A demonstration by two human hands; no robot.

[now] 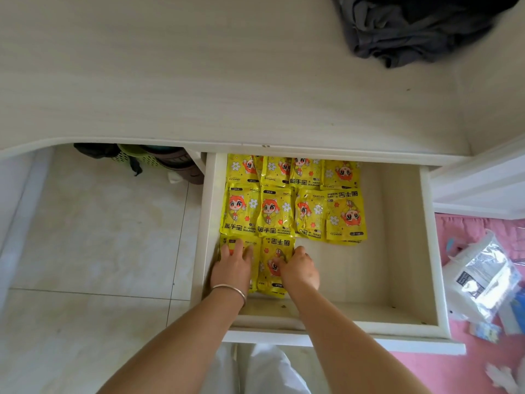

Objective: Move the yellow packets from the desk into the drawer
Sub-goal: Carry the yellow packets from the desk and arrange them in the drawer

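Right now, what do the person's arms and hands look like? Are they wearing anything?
Both forearms are bare, with no sleeves in view. The left hand has a thin silver bangle around its wrist. The right hand wears nothing: no ring, watch or glove shows.

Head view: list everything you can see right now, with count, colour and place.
yellow packets: about ten, yellow, in rows in the left part of the drawer
drawer: one, white, pulled open under the desk, right part bare
desk: one, pale wood, no packets on it in view
dark cloth: one heap, dark grey, desk's far right
green basket: one, green, under the desk at left
plastic bag: one, clear and white, on pink surface at right
bracelet: one, silver, left wrist
left hand: flat on nearest left packet
right hand: fingers on the packet beside it
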